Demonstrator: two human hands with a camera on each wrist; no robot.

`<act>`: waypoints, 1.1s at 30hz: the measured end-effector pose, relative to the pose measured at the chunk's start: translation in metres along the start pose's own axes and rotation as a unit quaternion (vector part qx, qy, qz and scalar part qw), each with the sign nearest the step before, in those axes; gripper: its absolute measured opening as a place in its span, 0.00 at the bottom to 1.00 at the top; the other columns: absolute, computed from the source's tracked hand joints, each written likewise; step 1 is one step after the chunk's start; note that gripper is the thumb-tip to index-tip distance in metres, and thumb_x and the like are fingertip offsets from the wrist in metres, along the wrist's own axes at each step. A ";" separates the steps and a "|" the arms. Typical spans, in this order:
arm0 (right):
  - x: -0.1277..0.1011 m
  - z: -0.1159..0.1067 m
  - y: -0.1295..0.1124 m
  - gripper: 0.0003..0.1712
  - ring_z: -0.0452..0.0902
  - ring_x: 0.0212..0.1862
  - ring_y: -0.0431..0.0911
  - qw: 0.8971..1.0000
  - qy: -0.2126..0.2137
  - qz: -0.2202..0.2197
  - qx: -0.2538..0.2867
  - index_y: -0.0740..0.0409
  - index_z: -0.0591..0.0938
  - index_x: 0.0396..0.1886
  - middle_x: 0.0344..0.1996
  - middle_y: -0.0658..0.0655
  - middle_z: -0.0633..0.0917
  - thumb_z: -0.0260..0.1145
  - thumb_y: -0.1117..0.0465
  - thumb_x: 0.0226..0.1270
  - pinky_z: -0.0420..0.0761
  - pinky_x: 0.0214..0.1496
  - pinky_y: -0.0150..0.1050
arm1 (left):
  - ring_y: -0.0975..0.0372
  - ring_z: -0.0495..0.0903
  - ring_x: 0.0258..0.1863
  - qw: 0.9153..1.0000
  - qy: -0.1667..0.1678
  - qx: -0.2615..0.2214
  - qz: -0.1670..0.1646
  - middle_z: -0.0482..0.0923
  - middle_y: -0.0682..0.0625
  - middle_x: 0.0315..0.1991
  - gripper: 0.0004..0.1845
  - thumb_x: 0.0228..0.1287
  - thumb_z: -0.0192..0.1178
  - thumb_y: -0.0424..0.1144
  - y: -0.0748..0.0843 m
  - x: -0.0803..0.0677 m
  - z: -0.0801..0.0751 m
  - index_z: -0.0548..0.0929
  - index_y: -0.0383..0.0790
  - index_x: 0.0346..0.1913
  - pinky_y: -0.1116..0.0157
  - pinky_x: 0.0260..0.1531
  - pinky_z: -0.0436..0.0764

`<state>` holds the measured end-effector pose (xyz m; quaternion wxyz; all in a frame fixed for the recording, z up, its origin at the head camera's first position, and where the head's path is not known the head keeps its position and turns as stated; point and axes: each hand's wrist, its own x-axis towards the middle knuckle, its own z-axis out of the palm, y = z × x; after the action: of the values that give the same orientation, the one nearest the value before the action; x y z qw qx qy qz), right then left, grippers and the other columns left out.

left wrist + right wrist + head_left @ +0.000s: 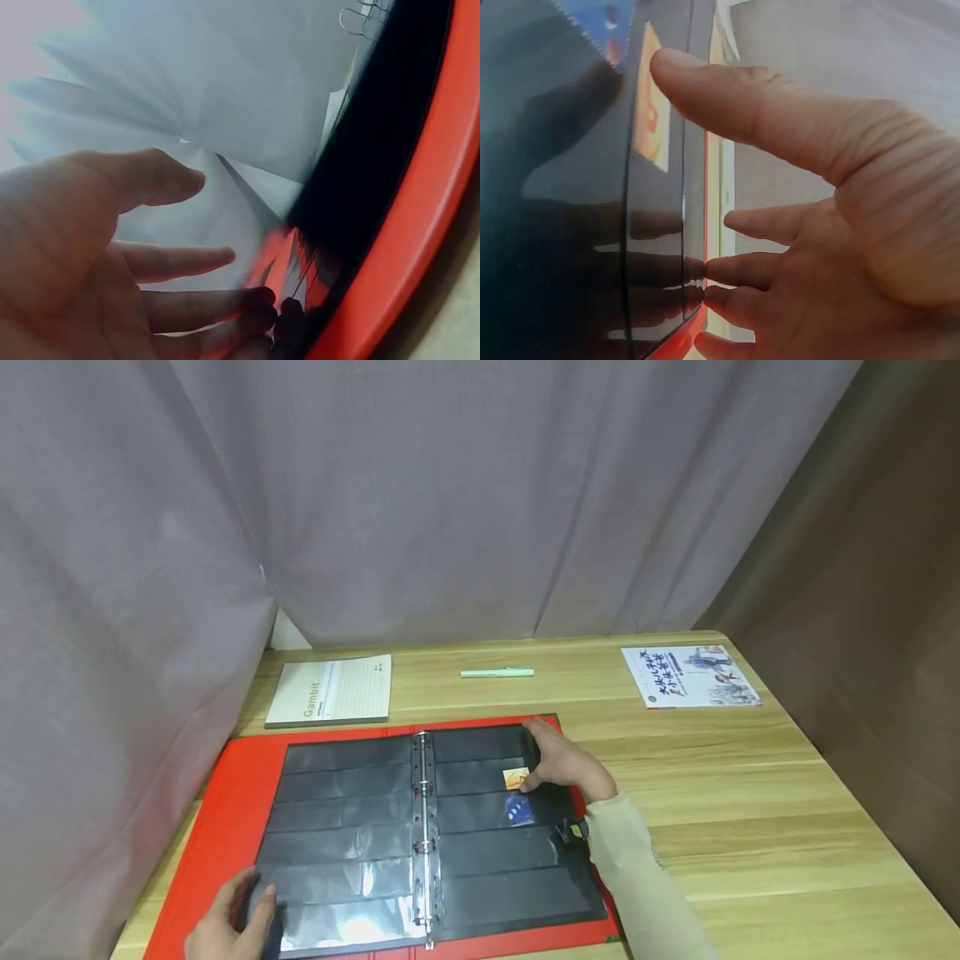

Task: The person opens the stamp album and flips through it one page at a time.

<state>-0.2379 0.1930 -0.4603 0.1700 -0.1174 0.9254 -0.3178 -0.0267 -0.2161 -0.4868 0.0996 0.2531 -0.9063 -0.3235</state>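
Observation:
A red stamp album lies spread on the table, its black pocket pages held by metal rings. On the right page, an orange-yellow stamp sits in an upper strip, with a blue stamp in the strip below. My right hand spreads over that page's outer edge. Its thumb tip lies at the orange-yellow stamp, the other fingers stretched toward the album's border. By the left page's lower outer corner, my left hand has thumb and fingers apart, with nothing gripped.
Behind the album stand a cream notepad at left and a pale green pen near the middle. A white booklet with drawings lies at the back right. Grey curtains close off the table's far side.

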 end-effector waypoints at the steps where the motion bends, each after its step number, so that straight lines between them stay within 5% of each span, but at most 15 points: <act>1: 0.000 0.000 0.000 0.64 0.47 0.78 0.65 1.000 0.001 0.002 -0.006 0.72 0.56 0.77 0.77 0.74 0.55 0.84 0.68 0.42 0.55 0.75 0.60 | 0.38 0.83 0.46 1.000 -0.009 0.008 0.000 0.82 0.30 0.50 0.26 0.66 0.66 0.45 0.000 0.001 0.000 0.80 0.30 0.59 0.48 0.43 0.79; 6: -0.001 0.002 0.002 0.64 0.46 0.78 0.64 0.999 0.006 0.009 -0.033 0.71 0.57 0.77 0.78 0.73 0.52 0.85 0.67 0.43 0.54 0.75 0.59 | 0.38 0.81 0.40 0.998 -0.053 0.046 0.004 0.80 0.26 0.49 0.29 0.65 0.66 0.46 0.004 0.007 0.000 0.76 0.26 0.60 0.40 0.42 0.78; 12: -0.005 0.002 0.003 0.63 0.47 0.78 0.65 0.999 0.001 0.018 -0.042 0.68 0.58 0.78 0.79 0.70 0.50 0.85 0.65 0.46 0.55 0.75 0.60 | 0.31 0.70 0.60 0.996 -0.063 0.033 0.061 0.69 0.22 0.62 0.36 0.58 0.71 0.41 0.014 0.009 0.009 0.72 0.24 0.64 0.35 0.59 0.68; 19: -0.008 0.000 -0.001 0.64 0.43 0.79 0.62 0.999 -0.007 0.030 -0.033 0.67 0.51 0.80 0.80 0.68 0.47 0.83 0.65 0.50 0.52 0.76 0.58 | 0.25 0.43 0.72 0.977 -0.195 0.039 0.080 0.43 0.19 0.74 0.47 0.55 0.74 0.44 0.034 0.019 0.018 0.62 0.28 0.73 0.22 0.59 0.43; 22: -0.008 0.000 -0.002 0.65 0.42 0.80 0.61 0.999 -0.006 0.030 -0.033 0.68 0.50 0.80 0.80 0.68 0.47 0.82 0.65 0.50 0.52 0.77 0.57 | 0.24 0.38 0.72 0.970 -0.221 0.041 0.090 0.38 0.20 0.75 0.51 0.52 0.77 0.45 0.041 0.019 0.025 0.61 0.30 0.74 0.21 0.58 0.39; 33: -0.009 0.005 -0.006 0.63 0.47 0.79 0.61 0.997 0.002 0.032 -0.064 0.70 0.54 0.79 0.78 0.69 0.54 0.83 0.64 0.50 0.54 0.76 0.56 | 0.20 0.43 0.69 0.960 -0.245 0.084 0.105 0.45 0.21 0.74 0.59 0.42 0.82 0.52 0.046 0.020 0.041 0.63 0.33 0.75 0.18 0.53 0.41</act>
<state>-0.2267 0.1886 -0.4576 0.1700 -0.0976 0.9474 -0.2531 -0.0757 -0.1742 -0.4887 -0.1136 0.0772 -0.9483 -0.2861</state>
